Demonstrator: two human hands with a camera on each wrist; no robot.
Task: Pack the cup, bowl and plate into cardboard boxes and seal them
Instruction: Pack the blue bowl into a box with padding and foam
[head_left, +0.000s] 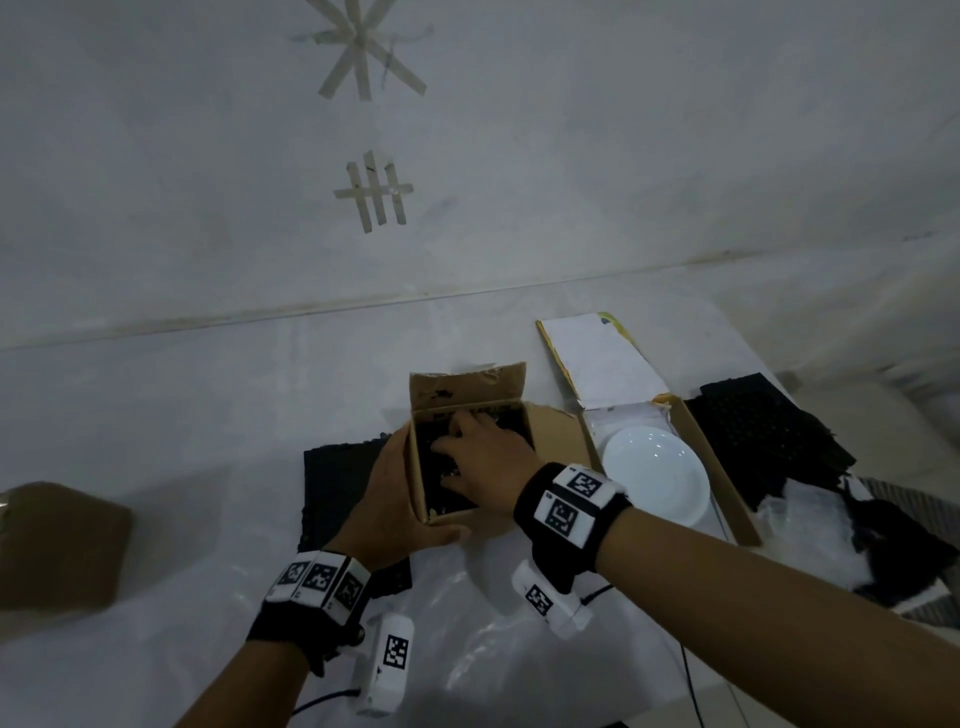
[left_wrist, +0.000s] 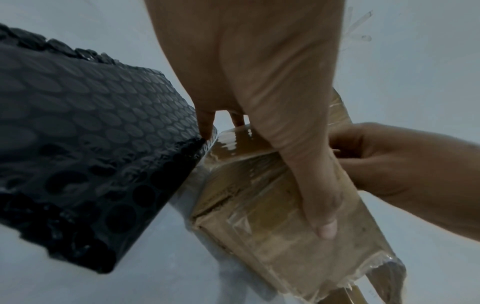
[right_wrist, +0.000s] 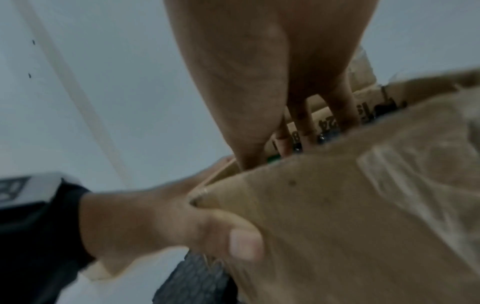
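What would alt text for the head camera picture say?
Two hands work at a small open cardboard box: the left hand grips its side, the right hand reaches inside onto black wrap. A white plate lies in a flat box beside it.

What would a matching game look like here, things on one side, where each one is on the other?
Things:
1. left hand
2. right hand
3. white plate
4. black bubble wrap

Places:
A. reaching down inside the small box
B. lying in the wide open box to the right
C. flat on the table, left of the small box
D. gripping the small box's outer wall

Pairs: 1-D, 2-A, 3-B, 4-C
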